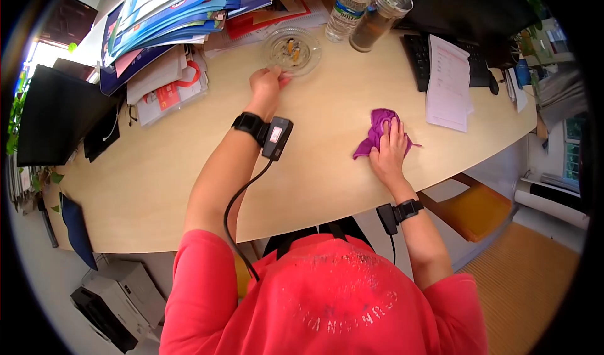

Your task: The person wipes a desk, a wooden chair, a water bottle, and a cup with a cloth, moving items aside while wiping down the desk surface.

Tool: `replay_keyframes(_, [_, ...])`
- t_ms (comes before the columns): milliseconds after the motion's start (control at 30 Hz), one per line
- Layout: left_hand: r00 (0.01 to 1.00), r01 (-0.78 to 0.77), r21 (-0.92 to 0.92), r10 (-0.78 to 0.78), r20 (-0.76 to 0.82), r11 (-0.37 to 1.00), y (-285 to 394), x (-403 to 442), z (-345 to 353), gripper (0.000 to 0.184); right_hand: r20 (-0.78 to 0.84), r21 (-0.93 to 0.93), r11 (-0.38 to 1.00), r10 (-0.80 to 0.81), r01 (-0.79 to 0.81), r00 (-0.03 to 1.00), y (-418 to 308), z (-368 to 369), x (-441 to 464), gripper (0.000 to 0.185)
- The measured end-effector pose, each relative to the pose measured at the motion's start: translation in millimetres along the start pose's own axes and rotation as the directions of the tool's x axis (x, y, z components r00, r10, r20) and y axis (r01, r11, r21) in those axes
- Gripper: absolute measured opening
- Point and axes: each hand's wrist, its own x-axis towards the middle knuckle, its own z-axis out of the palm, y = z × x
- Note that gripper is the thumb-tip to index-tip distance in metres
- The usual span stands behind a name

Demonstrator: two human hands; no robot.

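Observation:
My left hand (267, 84) is at the near edge of a round clear glass ashtray (313, 51), with its fingers closed at the rim. Cigarette butts (293, 50) and ash lie inside the ashtray, which rests on the desk near the back. Further right, my right hand (391, 148) presses down on a crumpled purple cloth (379, 125) on the desk top, its fingers bent over the fabric. Part of the cloth is hidden under the palm. Each wrist wears a black strap with a small box.
Behind the ashtray stand a water bottle (348, 12) and a lidded glass tumbler (379, 21). Stacked papers and folders (170, 21) fill the back left. A paper sheet (447, 84) overlaps the keyboard (415, 59) at right. A monitor (60, 119) stands at left.

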Motion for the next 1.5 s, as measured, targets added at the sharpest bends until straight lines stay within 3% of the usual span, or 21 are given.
replay_keyframes(167, [0.991, -0.069, 0.544, -0.004, 0.132, 0.836, 25, 2, -3, 0.035, -0.013, -0.006, 1.0, 0.022, -0.022, 1.0, -1, 4, 3, 0.075])
replay_keyframes(267, [0.912, -0.408, 0.616, 0.324, 0.251, 0.674, 22, -6, -67, 0.035, -0.036, -0.034, 0.997, 0.072, -0.073, 0.997, -11, 6, 5, 0.081])
replay_keyframes(333, [0.824, -0.482, 0.764, 0.519, 0.229, 0.429, 27, -46, -122, 0.037, -0.025, -0.067, 0.996, 0.061, -0.062, 0.998, -18, 13, 7, 0.089])
replay_keyframes(367, [0.837, -0.421, 0.832, 0.507, 0.204, 0.362, 21, -57, -163, 0.038, -0.026, -0.081, 0.996, 0.038, -0.04, 0.999, -25, 17, 11, 0.09])
replay_keyframes(400, [0.801, -0.405, 0.895, 0.545, 0.248, 0.188, 16, -72, -207, 0.039, -0.026, -0.096, 0.995, 0.015, -0.018, 1.0, -34, 22, 14, 0.092])
replay_keyframes(433, [0.827, -0.291, 0.94, 0.541, 0.155, 0.176, 20, -101, -229, 0.039, 0.009, -0.066, 0.998, -0.024, 0.025, 1.0, -48, 24, 21, 0.096])
replay_keyframes(467, [0.815, -0.194, 0.98, 0.564, 0.129, 0.055, 16, -121, -262, 0.04, 0.05, -0.049, 0.998, -0.042, 0.044, 0.998, -69, 28, 30, 0.099])
replay_keyframes(600, [0.787, 0.196, 0.98, 0.594, -0.167, 0.015, -6, -191, -351, 0.055, 0.092, 0.143, 0.935, -0.339, 0.324, 0.936, -170, 54, 73, 0.1])
replay_keyframes(667, [0.747, 0.35, 0.937, 0.603, -0.28, 0.001, -18, -212, -380, 0.057, 0.18, 0.163, 0.863, -0.502, 0.478, 0.846, -227, 58, 77, 0.097])
replay_keyframes(700, [0.76, 0.378, 0.921, 0.6, -0.25, -0.096, -30, -217, -396, 0.057, 0.103, 0.226, 0.779, -0.616, 0.585, 0.781, -247, 69, 65, 0.093])
replay_keyframes(767, [0.778, 0.444, 0.852, 0.59, -0.215, -0.276, -53, -234, -431, 0.057, 0.123, 0.314, 0.602, -0.792, 0.734, 0.597, -273, 65, 31, 0.085])
replay_keyframes(867, [0.707, 0.578, 0.815, 0.523, -0.476, -0.038, -40, -262, -385, 0.058, 0.121, 0.5, 0.347, -0.935, 0.793, 0.333, -251, 64, -4, 0.071])
replay_keyframes(933, [0.694, 0.562, 0.827, 0.532, -0.485, 0.019, -51, -264, -390, 0.06, 0.048, 0.397, 0.292, -0.953, 0.87, 0.298, -210, 64, 13, 0.06])
replay_keyframes(1000, [0.657, 0.52, 0.851, 0.6, -0.456, 0.077, -63, -260, -393, 0.06, -0.007, 0.414, 0.413, -0.89, 0.811, 0.457, -179, 51, 46, 0.059])
replay_keyframes(1133, [0.602, 0.543, 0.834, 0.647, -0.467, 0.098, -63, -257, -385, 0.06, -0.022, -0.019, 0.817, -0.576, 0.576, 0.817, -179, 63, 85, 0.066])
replay_keyframes(1200, [0.594, 0.547, 0.833, 0.662, -0.457, 0.084, -64, -257, -385, 0.059, -0.085, -0.027, 0.842, -0.539, 0.539, 0.838, -221, 92, 88, 0.073])
replay_keyframes(1233, [0.584, 0.543, 0.835, 0.673, -0.454, 0.092, -65, -257, -384, 0.058, -0.026, 0.048, 0.799, -0.599, 0.599, 0.8, -252, 88, 83, 0.073])
replay_keyframes(1267, [0.587, 0.542, 0.835, 0.667, -0.459, 0.099, -65, -257, -384, 0.058, -0.077, 0.216, 0.654, -0.729, 0.725, 0.68, -275, 103, 80, 0.073])
replay_keyframes(1367, [0.595, 0.528, 0.842, 0.66, -0.458, 0.108, -65, -257, -385, 0.057, 0.036, 0.219, 0.456, -0.887, 0.863, 0.46, -337, 99, 19, 0.072])
replay_keyframes(1467, [0.595, 0.513, 0.851, 0.668, -0.448, 0.114, -66, -255, -389, 0.056, 0.038, 0.435, 0.173, -0.984, 0.884, 0.173, -326, 89, -28, 0.065])
replay_keyframes(1500, [0.597, 0.51, 0.852, 0.665, -0.449, 0.117, -66, -254, -390, 0.055, 0.044, 0.455, 0.141, -0.99, 0.879, 0.136, -305, 84, -30, 0.063])
